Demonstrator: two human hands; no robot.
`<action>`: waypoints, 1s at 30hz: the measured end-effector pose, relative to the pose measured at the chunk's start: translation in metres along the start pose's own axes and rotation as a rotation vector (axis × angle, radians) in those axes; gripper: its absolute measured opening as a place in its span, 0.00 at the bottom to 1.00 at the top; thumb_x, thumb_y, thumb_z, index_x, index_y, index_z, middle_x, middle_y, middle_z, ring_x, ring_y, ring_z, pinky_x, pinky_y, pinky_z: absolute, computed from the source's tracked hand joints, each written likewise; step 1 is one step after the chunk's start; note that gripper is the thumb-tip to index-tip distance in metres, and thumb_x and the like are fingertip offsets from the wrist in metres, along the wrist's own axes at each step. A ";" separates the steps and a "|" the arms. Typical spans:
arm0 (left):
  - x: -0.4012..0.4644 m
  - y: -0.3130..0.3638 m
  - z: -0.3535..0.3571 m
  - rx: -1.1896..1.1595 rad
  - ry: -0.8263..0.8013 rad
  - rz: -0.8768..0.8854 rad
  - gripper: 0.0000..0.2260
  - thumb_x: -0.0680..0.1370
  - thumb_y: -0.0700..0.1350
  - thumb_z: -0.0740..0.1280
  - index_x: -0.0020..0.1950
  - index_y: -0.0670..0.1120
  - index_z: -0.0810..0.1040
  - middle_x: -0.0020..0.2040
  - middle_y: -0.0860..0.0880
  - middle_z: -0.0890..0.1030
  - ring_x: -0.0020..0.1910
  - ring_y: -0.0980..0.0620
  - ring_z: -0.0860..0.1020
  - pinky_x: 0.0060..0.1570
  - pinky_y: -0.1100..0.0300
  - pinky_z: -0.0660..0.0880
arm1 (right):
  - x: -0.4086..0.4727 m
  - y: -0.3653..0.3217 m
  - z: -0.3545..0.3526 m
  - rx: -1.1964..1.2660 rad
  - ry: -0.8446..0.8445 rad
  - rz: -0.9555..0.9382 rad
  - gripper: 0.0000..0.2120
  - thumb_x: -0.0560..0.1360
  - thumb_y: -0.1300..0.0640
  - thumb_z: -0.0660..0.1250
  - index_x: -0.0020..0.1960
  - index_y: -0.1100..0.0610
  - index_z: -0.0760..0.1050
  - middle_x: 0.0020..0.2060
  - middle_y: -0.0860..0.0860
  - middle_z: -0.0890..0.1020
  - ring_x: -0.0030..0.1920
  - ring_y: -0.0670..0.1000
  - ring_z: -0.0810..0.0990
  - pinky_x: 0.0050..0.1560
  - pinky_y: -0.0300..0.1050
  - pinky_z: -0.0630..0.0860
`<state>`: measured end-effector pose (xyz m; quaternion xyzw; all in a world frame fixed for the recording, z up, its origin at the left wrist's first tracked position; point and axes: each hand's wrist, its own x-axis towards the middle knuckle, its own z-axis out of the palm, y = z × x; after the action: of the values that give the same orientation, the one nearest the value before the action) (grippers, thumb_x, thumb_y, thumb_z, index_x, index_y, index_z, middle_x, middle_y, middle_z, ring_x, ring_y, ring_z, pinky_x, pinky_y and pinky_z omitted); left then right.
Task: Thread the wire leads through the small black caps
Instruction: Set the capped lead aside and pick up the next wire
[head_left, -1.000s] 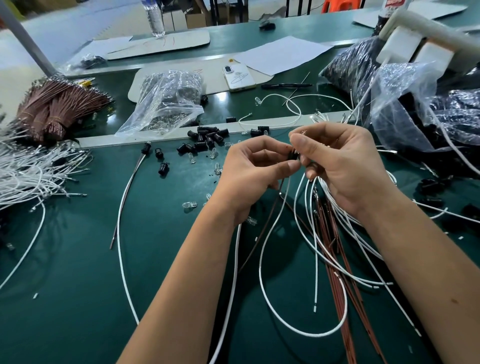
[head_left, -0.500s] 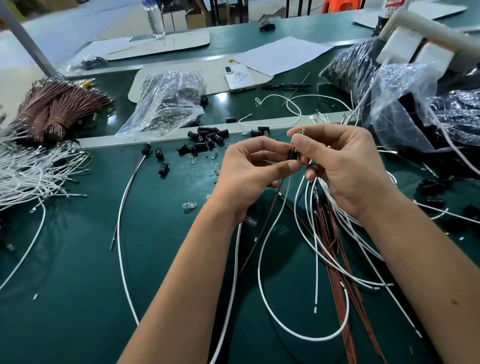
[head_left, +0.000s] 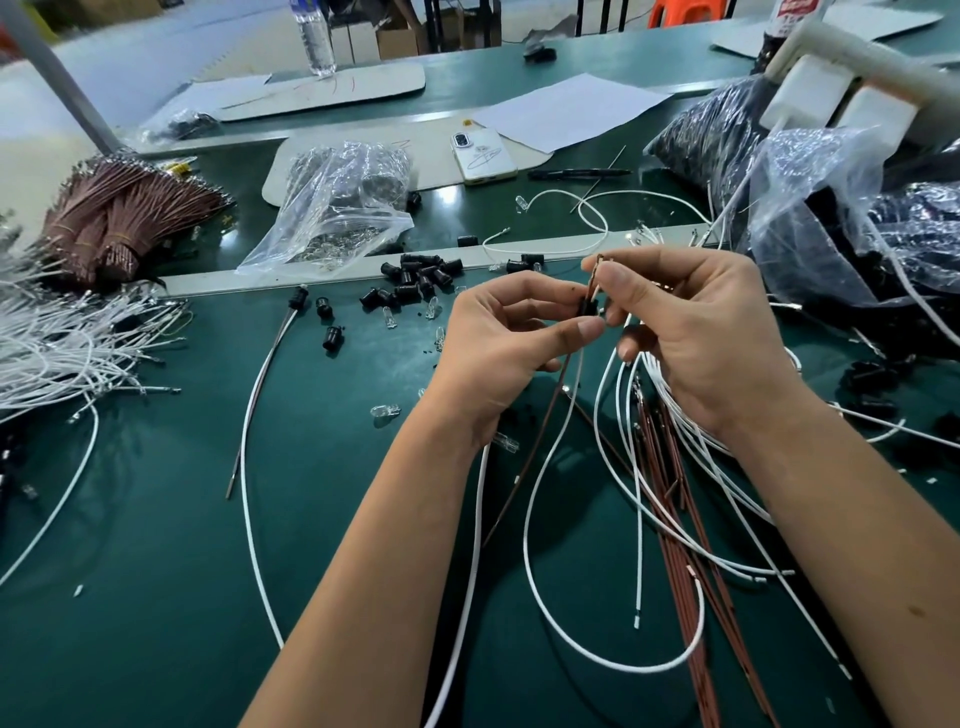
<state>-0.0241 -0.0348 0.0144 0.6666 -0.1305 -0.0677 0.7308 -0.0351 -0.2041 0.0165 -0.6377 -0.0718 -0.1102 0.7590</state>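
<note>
Wire leads, one thin brown (head_left: 545, 415) and one thin white (head_left: 563, 431), run up through a small black plastic cap (head_left: 588, 307) held above the green table mat (head_left: 156, 519). Left hand (head_left: 498, 358) pinches the cap between thumb and forefinger; right hand (head_left: 696, 332) pinches the lead tips above it. Leads look light and floppy, likely to buckle if pushed, so best gripped close to the metal tips. Cap looks tiny, hard, slippery; pinch its sides. Spare black caps (head_left: 421, 275) lie on the mat, behind the hands.
</note>
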 end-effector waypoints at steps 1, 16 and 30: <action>0.000 0.000 0.000 -0.004 0.000 -0.004 0.08 0.69 0.41 0.79 0.44 0.51 0.85 0.43 0.49 0.86 0.40 0.55 0.82 0.38 0.61 0.75 | 0.000 0.000 0.000 0.000 -0.002 0.000 0.07 0.73 0.57 0.76 0.49 0.58 0.87 0.38 0.58 0.83 0.33 0.48 0.79 0.27 0.37 0.75; 0.000 -0.001 0.000 -0.010 -0.003 -0.004 0.07 0.68 0.42 0.79 0.43 0.52 0.86 0.42 0.48 0.86 0.38 0.56 0.81 0.37 0.63 0.73 | -0.001 -0.001 0.000 -0.089 -0.021 -0.038 0.03 0.76 0.58 0.75 0.49 0.56 0.87 0.38 0.56 0.86 0.34 0.48 0.80 0.27 0.38 0.75; 0.001 -0.002 0.000 -0.027 -0.002 -0.017 0.08 0.71 0.36 0.78 0.44 0.49 0.86 0.40 0.48 0.86 0.38 0.56 0.82 0.40 0.65 0.76 | -0.003 -0.004 0.002 -0.063 0.023 -0.041 0.04 0.76 0.59 0.73 0.46 0.54 0.87 0.43 0.63 0.85 0.34 0.48 0.76 0.24 0.39 0.70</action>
<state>-0.0232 -0.0357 0.0127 0.6576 -0.1246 -0.0763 0.7391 -0.0386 -0.2028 0.0202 -0.6583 -0.0729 -0.1353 0.7369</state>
